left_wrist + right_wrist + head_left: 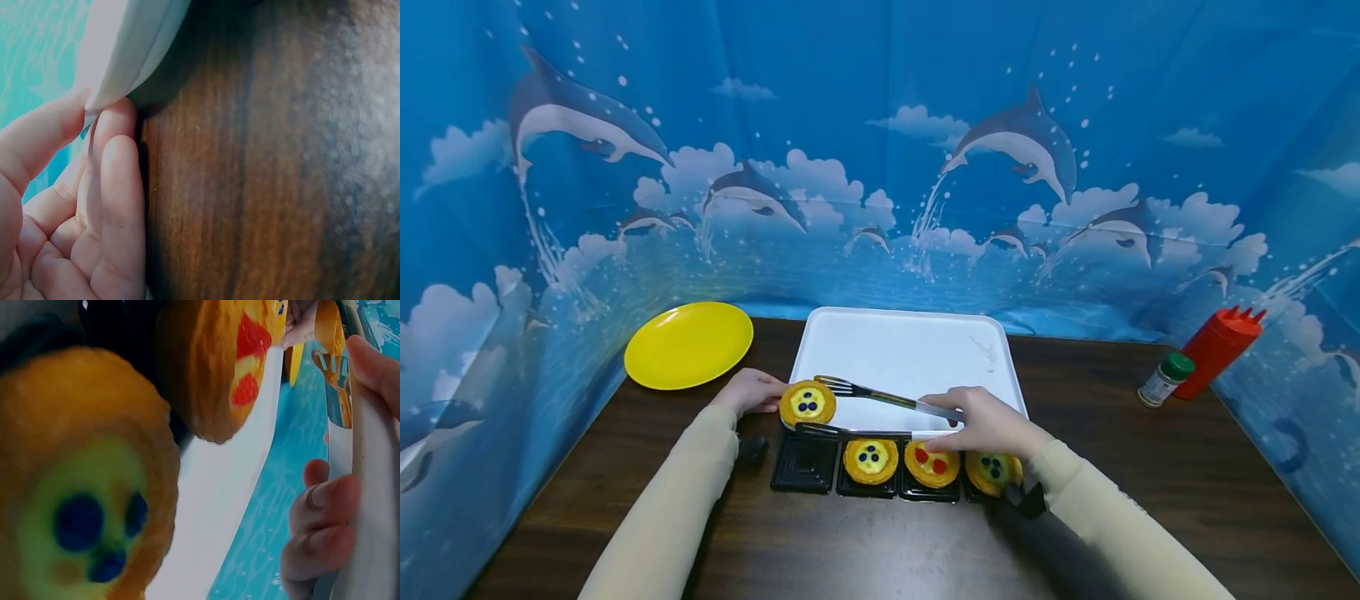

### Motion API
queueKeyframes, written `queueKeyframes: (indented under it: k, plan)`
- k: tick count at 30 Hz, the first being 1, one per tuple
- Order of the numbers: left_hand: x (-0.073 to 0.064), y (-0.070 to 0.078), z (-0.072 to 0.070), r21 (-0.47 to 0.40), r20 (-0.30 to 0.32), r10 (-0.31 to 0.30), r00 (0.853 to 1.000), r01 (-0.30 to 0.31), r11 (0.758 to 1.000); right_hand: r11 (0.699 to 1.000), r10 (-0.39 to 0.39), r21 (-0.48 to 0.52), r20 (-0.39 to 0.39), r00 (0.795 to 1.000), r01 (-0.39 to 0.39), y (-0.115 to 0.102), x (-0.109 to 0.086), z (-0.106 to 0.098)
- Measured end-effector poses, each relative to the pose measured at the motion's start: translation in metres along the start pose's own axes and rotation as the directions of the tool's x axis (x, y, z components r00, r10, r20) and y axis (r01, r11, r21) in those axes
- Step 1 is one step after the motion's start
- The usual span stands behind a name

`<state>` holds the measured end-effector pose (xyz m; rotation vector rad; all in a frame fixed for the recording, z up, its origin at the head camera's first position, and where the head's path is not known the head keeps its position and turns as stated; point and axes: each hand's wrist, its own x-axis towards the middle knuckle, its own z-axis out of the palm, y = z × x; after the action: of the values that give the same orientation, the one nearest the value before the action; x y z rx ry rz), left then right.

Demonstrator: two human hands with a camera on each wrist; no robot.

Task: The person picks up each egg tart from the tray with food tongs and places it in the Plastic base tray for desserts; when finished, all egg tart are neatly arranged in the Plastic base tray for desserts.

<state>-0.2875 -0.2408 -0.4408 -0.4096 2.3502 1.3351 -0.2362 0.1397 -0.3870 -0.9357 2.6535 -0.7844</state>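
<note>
My right hand [981, 421] grips a pair of tongs [880, 395] with silver handles and dark slotted heads. Between the heads, over the near left corner of the white tray [910, 350], is a tart [807, 406] with blueberries. In the right wrist view, fingers [325, 506] curl around the tongs' handle. My left hand [751, 392] pinches the tray's left edge between thumb and fingers [119, 187], as the left wrist view shows. Just in front of the tray lie a blueberry tart [870, 461], a strawberry-topped tart [932, 464] and another blueberry tart [991, 473], in black square holders.
At the row's left end, a black holder [805, 463] shows its ridged base. A yellow plate [688, 346] lies at the back left of the dark wood table [850, 542]. A green-capped shaker [1165, 380] and a red squeeze bottle [1219, 350] stand at the right. A dolphin-print curtain [880, 167] hangs behind.
</note>
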Motion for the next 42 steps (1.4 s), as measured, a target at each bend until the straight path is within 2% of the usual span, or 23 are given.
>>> queueKeyframes:
  k: [5,10,15,21,42]
  plan:
    - [-0.002,-0.002,0.003,0.009,-0.003,0.002,1.0,-0.002,1.0,1.0,-0.011,-0.012,0.007,1.0,0.011,-0.001,-0.009,0.008]
    - [0.003,-0.003,0.003,0.013,-0.007,0.002,1.0,-0.002,1.0,0.999,-0.024,-0.028,0.015,1.0,0.024,-0.002,-0.016,0.012]
    - [0.005,-0.004,0.002,0.022,-0.007,-0.02,1.0,0.02,1.0,0.999,-0.035,0.001,0.037,0.999,0.035,-0.003,-0.019,0.018]
    - [0.004,0.0,0.003,0.026,-0.007,-0.001,1.0,0.002,1.0,0.999,-0.007,0.034,0.056,0.998,0.005,-0.006,-0.023,0.018]
    - [0.0,0.001,0.001,0.02,-0.003,0.017,1.0,-0.017,1.0,1.0,-0.016,-0.015,0.077,0.997,0.017,-0.006,-0.021,0.026]
